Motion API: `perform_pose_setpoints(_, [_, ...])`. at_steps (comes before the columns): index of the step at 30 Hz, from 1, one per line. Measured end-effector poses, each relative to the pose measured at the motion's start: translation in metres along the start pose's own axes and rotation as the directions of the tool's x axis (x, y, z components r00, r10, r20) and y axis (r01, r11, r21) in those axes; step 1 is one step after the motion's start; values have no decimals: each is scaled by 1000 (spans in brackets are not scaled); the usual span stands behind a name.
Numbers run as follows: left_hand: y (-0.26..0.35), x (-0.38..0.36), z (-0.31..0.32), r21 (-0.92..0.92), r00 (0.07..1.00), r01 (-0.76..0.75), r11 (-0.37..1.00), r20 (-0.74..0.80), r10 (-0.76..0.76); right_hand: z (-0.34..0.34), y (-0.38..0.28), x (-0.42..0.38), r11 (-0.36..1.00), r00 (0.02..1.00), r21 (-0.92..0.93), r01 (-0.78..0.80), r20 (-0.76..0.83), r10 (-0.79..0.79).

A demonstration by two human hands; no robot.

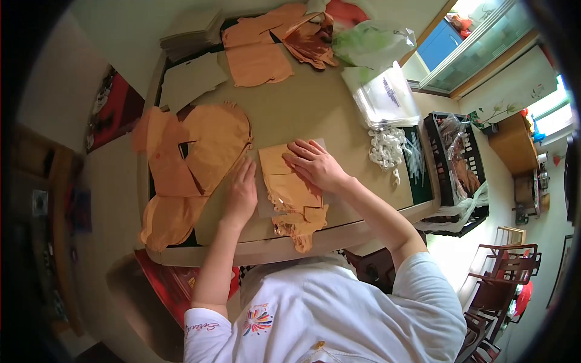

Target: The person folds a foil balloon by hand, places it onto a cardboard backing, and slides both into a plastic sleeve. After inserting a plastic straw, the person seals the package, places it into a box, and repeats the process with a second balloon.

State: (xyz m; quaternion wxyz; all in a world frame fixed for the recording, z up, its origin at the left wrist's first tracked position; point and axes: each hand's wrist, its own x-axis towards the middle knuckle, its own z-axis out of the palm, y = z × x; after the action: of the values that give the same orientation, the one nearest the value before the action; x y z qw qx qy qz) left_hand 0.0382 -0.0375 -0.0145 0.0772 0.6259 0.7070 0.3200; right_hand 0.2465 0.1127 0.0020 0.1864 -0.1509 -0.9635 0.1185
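Observation:
In the head view a folded orange foil sheet, apparently a flat foil balloon [292, 189], lies on a pale card [261, 202] near the table's front edge. Its crumpled lower end [301, 225] sticks out past the card toward me. My right hand [316, 164] rests flat on the upper right of the folded foil, fingers stretched out and pointing left. Beside the card's left edge, my left hand [242, 190] stands on its side with its fingers extended, holding nothing. Left of it more flat orange foil pieces [215, 142] lie spread and overlapping.
More orange foil [257, 63] and a stack of pale cards [192, 33] lie at the back. On the right are clear plastic bags [387, 100], white curled ribbon [387, 148], clear straws [415, 158] and a black crate [445, 163] with wrapped items.

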Motion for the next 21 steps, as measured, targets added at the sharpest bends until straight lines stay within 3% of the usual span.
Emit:
perform_pose_setpoints(2, [-1,8,-7,-5,985,165,986,48,-164,-2,-1,-1,1000,1000,-1,-10,6,10])
perform_pose_setpoints(5, [34,36,-13,20,995,-30,999,-96,32,-2,-1,1,1000,1000,-6,0,5,0])
perform_pose_setpoints(8, [39,35,40,135,990,-140,981,26,138,2,-1,-2,1000,1000,15,0,-24,0])
perform_pose_setpoints(12, [40,22,52,136,987,-115,984,126,98,-2,0,-8,992,990,111,-67,-118,80])
perform_pose_setpoints(21, [45,26,47,199,990,-119,973,98,101,-34,-34,-80,991,993,127,-45,115,30])
